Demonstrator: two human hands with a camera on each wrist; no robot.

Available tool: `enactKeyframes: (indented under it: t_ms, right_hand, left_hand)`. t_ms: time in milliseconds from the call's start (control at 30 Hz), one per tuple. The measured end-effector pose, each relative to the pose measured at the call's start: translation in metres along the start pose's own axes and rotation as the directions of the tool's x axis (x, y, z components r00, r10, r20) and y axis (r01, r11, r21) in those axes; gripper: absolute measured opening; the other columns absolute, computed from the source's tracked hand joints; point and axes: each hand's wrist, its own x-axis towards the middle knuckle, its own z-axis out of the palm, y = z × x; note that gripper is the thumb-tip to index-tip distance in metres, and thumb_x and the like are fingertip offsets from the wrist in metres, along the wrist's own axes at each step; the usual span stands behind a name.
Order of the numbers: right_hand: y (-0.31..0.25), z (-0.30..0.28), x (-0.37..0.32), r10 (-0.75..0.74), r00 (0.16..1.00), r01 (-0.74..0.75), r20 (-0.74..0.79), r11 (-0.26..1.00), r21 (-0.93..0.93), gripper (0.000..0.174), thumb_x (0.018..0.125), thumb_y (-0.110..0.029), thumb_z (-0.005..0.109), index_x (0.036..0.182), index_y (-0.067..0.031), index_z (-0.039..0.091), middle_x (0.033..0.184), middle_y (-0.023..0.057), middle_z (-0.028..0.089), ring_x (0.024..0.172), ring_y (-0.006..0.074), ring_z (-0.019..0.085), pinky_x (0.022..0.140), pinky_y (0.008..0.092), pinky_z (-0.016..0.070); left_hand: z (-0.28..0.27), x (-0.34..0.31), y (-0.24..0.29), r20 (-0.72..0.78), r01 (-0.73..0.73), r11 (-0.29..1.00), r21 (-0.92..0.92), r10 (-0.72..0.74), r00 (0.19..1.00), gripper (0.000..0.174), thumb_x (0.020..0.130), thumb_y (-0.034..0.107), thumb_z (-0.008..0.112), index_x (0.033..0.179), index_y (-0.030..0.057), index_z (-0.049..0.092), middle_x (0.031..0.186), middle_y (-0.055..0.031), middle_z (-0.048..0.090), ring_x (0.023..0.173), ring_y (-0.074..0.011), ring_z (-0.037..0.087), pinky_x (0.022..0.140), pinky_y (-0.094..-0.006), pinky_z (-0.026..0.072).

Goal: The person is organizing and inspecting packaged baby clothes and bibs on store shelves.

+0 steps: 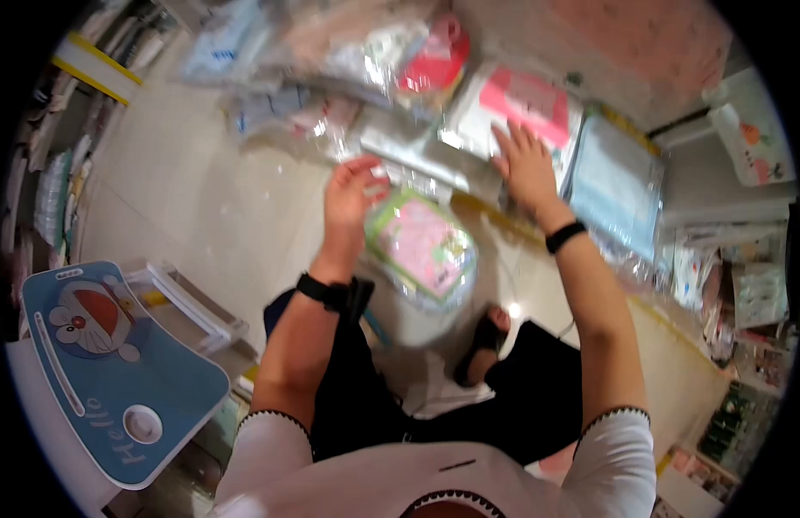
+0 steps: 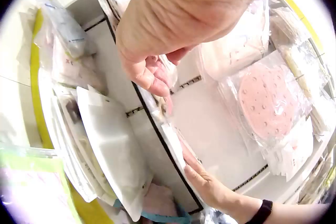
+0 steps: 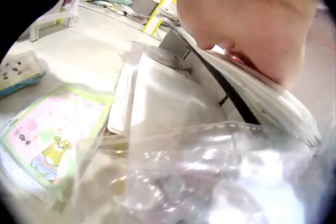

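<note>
In the head view my left hand (image 1: 352,203) hovers with loosely bent fingers above the floor, near the shelf's front edge and a green-edged pink packet (image 1: 421,242). The left wrist view has this hand (image 2: 163,40) over the shelf's divider, and the right wrist view shows it holding nothing. My right hand (image 1: 529,168) reaches onto a white packet with a pink panel (image 1: 525,104), fingers stretched out. Seen from the left wrist, the right hand (image 2: 207,184) lies along the edge of upright flat packets. Its fingertips are partly hidden in the right wrist view.
Clear-wrapped packets (image 1: 339,52) pile at the back left, and a light blue packet (image 1: 620,181) lies at the right. A blue cartoon lap table (image 1: 123,371) stands at the left. White packets (image 2: 113,145) lean in the front compartment. A foot (image 1: 486,341) is on the floor.
</note>
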Motion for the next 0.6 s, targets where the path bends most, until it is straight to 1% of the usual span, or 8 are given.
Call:
enactKeyframes:
  t_ms: [100,200,267,333,433,467,567,600]
  right_hand:
    - [-0.026,-0.021,0.004,-0.064,0.978,0.057,-0.197,0.997,-0.044,0.042,0.079,-0.020,0.054,0.119,-0.0101,0.045,0.124,0.0125,0.043,0.115,0.0291,0.039,0.094,0.0415,0.0323]
    - [-0.060,-0.013,-0.020,-0.359,0.914,0.396,-0.191,0.893,0.216,0.030,0.073,-0.009,0.054,0.103,-0.0089,0.051,0.099,0.0079,0.054,0.089,0.0257,0.052,0.076,0.0375,0.0398]
    - [-0.077,0.025,-0.051,-0.301,0.935,0.207,0.189,0.894,0.398,0.026,0.075,-0.009,0.053,0.101,-0.0103,0.054,0.093,0.0079,0.055,0.088,0.0247,0.052,0.077,0.0356,0.0408]
    - [-0.080,0.075,-0.080,-0.074,0.869,-0.116,0.489,0.931,0.347,0.036,0.075,-0.019,0.058,0.109,-0.0093,0.051,0.105,0.0095,0.052,0.099,0.0266,0.049,0.085,0.0375,0.0396]
    - [-0.080,0.123,-0.093,0.277,0.749,-0.398,0.602,0.915,0.075,0.056,0.070,-0.028,0.063,0.119,-0.0060,0.044,0.110,0.0127,0.049,0.105,0.0294,0.047,0.088,0.0380,0.0391]
    - [-0.077,0.136,-0.095,0.308,0.735,-0.431,0.604,0.900,0.066,0.066,0.066,-0.036,0.066,0.119,-0.0038,0.042,0.116,0.0138,0.047,0.107,0.0300,0.046,0.090,0.0405,0.0371]
    - [-0.085,0.132,-0.091,0.368,0.640,-0.497,0.674,0.868,-0.003,0.061,0.067,-0.035,0.066,0.115,-0.0042,0.044,0.121,0.0147,0.045,0.110,0.0293,0.044,0.090,0.0426,0.0362]
    - [-0.083,0.140,-0.094,0.391,0.670,-0.491,0.631,0.871,-0.018,0.059,0.066,-0.037,0.067,0.111,-0.0045,0.047,0.114,0.0158,0.051,0.106,0.0279,0.049,0.086,0.0393,0.0399]
  left_hand:
    - [-0.015,-0.009,0.000,-0.012,-0.011,1.000,-0.005,0.011,1.000,0.022,0.087,0.010,0.043,0.107,0.0010,0.049,0.106,-0.0093,0.055,0.089,-0.0175,0.056,0.076,-0.0302,0.0478]
    - [-0.029,-0.005,0.003,-0.048,-0.019,1.000,-0.024,0.017,0.999,0.027,0.087,0.011,0.045,0.112,-0.0009,0.045,0.109,-0.0110,0.053,0.090,-0.0187,0.056,0.077,-0.0302,0.0480]
    - [-0.036,-0.007,0.009,-0.093,0.014,0.999,-0.048,-0.018,0.995,0.030,0.086,0.011,0.046,0.113,-0.0008,0.044,0.110,-0.0118,0.053,0.091,-0.0192,0.056,0.077,-0.0305,0.0479]
    - [-0.044,-0.007,0.010,-0.096,0.025,0.997,-0.079,-0.033,0.995,0.033,0.086,0.012,0.047,0.116,-0.0006,0.042,0.111,-0.0127,0.052,0.092,-0.0199,0.055,0.078,-0.0307,0.0477]
    - [-0.048,-0.012,0.014,-0.107,0.061,0.995,-0.075,-0.069,0.992,0.034,0.086,0.013,0.047,0.116,-0.0004,0.042,0.112,-0.0126,0.051,0.094,-0.0198,0.055,0.079,-0.0307,0.0472]
    - [-0.048,-0.013,0.015,-0.101,0.072,0.995,-0.073,-0.079,0.992,0.033,0.086,0.012,0.048,0.116,-0.0001,0.043,0.112,-0.0123,0.052,0.094,-0.0196,0.055,0.079,-0.0307,0.0471]
    - [-0.052,-0.019,0.011,-0.087,0.127,0.990,-0.067,-0.133,0.987,0.032,0.085,0.012,0.048,0.115,0.0006,0.044,0.112,-0.0114,0.052,0.093,-0.0189,0.056,0.079,-0.0306,0.0466]
    - [-0.054,-0.019,0.008,-0.079,0.149,0.986,-0.070,-0.155,0.985,0.031,0.085,0.012,0.048,0.114,0.0008,0.045,0.111,-0.0111,0.053,0.092,-0.0187,0.056,0.079,-0.0305,0.0463]
